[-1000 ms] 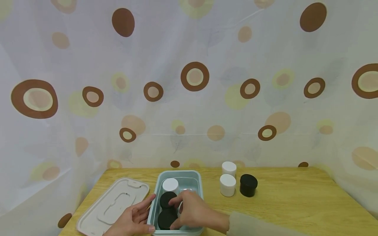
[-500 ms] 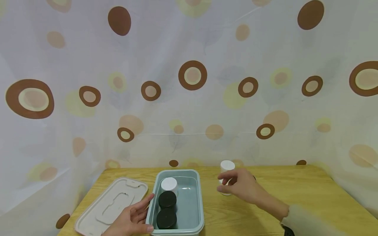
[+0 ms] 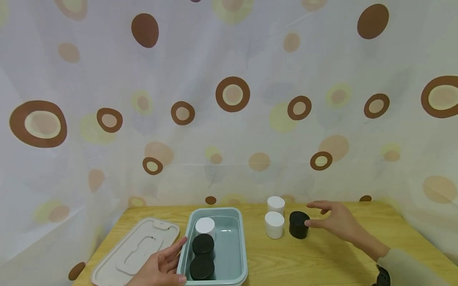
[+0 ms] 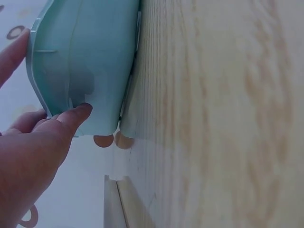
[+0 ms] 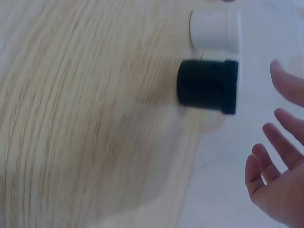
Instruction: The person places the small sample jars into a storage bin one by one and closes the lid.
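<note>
A teal bin (image 3: 241, 246) sits on the wooden table and holds a white jar (image 3: 205, 225) and two black jars (image 3: 202, 243) in a row along its left side. My left hand (image 3: 162, 264) rests open against the bin's left wall, thumb at the front corner; the left wrist view shows its fingers (image 4: 71, 118) touching the bin (image 4: 90, 57). My right hand (image 3: 332, 220) hovers open just right of a black jar (image 3: 298, 224) on the table, thumb close to it. In the right wrist view the black jar (image 5: 206, 86) lies a short gap from my spread fingers (image 5: 278, 142).
Two white jars (image 3: 274, 225) (image 3: 276, 204) stand left of the black jar on the table. The bin's pale lid (image 3: 137, 250) lies flat at the bin's left. A spotted curtain (image 3: 232, 95) closes off the back and sides. Bare wood (image 3: 322, 258) lies right of the bin.
My right hand left the bin and swung right, past the white jars, ending beside the black jar on the table. The left hand stayed against the bin.
</note>
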`<state>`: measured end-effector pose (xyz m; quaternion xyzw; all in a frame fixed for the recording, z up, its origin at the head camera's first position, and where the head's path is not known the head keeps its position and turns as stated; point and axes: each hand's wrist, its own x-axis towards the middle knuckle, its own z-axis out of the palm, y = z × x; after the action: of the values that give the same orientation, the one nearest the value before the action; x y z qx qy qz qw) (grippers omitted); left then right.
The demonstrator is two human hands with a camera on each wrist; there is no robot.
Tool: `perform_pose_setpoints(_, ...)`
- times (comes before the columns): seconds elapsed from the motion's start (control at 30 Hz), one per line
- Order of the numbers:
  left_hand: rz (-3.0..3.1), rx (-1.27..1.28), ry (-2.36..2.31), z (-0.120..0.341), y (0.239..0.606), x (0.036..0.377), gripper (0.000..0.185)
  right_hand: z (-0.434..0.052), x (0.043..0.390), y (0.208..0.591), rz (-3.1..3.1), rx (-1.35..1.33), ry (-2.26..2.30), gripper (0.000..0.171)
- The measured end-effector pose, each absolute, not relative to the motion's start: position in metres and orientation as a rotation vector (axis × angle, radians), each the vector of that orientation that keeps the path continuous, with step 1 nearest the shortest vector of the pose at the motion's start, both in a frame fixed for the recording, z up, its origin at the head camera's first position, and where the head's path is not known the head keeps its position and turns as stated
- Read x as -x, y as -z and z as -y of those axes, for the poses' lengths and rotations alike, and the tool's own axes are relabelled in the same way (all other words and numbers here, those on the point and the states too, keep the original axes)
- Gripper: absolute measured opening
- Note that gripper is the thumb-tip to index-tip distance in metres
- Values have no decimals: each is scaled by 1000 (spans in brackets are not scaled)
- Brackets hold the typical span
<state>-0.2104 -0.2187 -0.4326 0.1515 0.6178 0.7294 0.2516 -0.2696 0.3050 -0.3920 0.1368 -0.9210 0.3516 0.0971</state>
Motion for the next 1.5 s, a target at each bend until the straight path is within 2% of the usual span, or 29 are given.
perform_pose_setpoints(0.3, -1658, -459, -1987, 219, 435, 213, 97, -327, 289, 412, 2772, -474, -1160, 66)
perform_pose_setpoints(0.67, -1672, -383, -1993, 218, 436, 212, 96, -313, 300, 426, 2815, -428, -1378, 74)
perform_pose_setpoints(0.9, -1723, -361, -1981, 216, 433, 209, 96, -313, 297, 425, 2866, -342, -1384, 72)
perform_pose_setpoints(1.2, -1728, -317, -1968, 215, 433, 209, 99, -327, 293, 427, 2866, -395, -1424, 71)
perform_pose_setpoints(1.5, -1685, -390, -1954, 221, 436, 213, 98, -331, 290, 428, 2843, -415, -1466, 69)
